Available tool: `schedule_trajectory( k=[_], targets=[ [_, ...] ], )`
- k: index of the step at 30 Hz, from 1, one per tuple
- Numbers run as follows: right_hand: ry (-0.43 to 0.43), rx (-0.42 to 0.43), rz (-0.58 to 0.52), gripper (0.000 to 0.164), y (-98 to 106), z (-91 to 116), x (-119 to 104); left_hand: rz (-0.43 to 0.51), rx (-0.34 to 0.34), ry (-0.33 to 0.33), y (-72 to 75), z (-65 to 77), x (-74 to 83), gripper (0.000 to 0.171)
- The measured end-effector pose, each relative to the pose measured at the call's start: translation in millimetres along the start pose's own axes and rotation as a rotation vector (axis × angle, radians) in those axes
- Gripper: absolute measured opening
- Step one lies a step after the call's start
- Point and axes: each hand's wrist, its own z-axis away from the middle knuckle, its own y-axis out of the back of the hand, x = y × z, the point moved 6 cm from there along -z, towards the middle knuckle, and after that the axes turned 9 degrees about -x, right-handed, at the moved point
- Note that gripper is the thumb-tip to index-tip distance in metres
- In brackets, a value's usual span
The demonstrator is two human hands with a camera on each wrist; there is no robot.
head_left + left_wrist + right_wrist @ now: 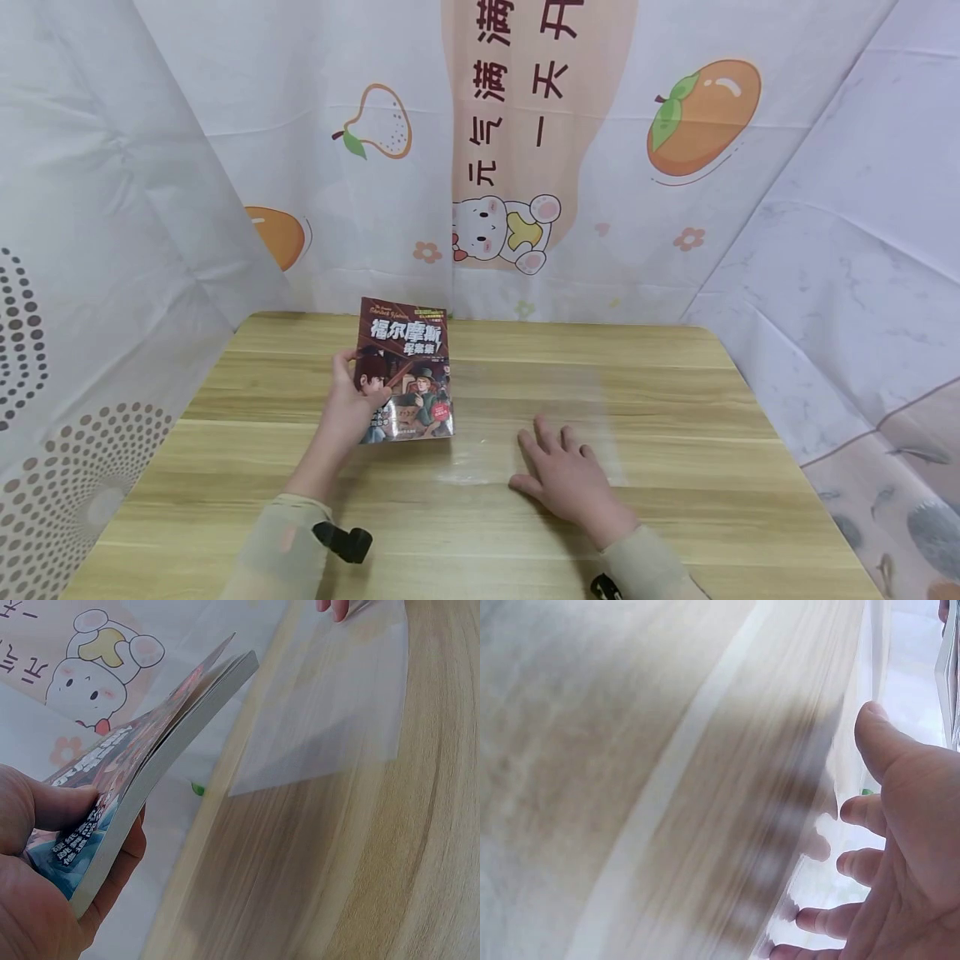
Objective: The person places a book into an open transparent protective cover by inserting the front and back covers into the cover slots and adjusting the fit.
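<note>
My left hand (349, 410) grips a paperback book (411, 375) with a dark red illustrated cover and white Chinese lettering. Its thumb lies across the front cover, and the fingers wrap behind, as the left wrist view shows. The book is tilted up over the table, its page edges (180, 742) facing that camera and its front cover slightly lifted at the far corner. A thin clear plastic sheet (480, 454) lies flat on the wood, to the right of the book. Over this sheet my right hand (566, 471) is spread palm down, holding nothing, with fingertips close to the plastic.
The wooden table (247, 450) reaches back to a white curtain (330, 200) printed with fruit, a cartoon bear and Chinese characters. More patterned cloth hangs at the left (67, 350) and right (847, 275) sides.
</note>
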Motion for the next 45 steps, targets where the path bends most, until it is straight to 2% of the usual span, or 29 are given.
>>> schedule_trajectory(
  k=[7, 14, 17, 21, 26, 39, 45],
  targets=[
    [0.033, -0.017, 0.009, 0.070, -1, 0, -5, 0.009, -0.009, -0.010, -3.3, -0.6, 0.6, 0.070],
    [0.115, -0.010, -0.064, 0.063, 3, 2, -10, 0.016, -0.011, -0.011, -5.8, -1.4, -0.7, 0.071],
    [0.167, 0.032, -0.073, 0.060, 7, 2, -9, 0.021, -0.011, -0.018, -7.3, -1.4, -0.4, 0.071],
    [0.199, 0.108, -0.026, 0.059, 14, 2, -2, 0.024, -0.016, -0.022, -9.2, -1.1, 0.3, 0.071],
    [0.155, 0.114, -0.010, 0.063, 19, 3, 16, 0.011, -0.024, -0.024, -10.0, -0.6, 0.9, 0.071],
    [0.066, 0.042, -0.148, 0.079, 12, 14, 70, 0.014, -0.047, -0.017, -12.2, 0.5, 3.7, 0.075],
    [0.045, 0.000, -0.176, 0.090, 10, 18, 85, 0.047, -0.057, -0.016, -14.8, 0.9, 4.7, 0.076]
  ],
)
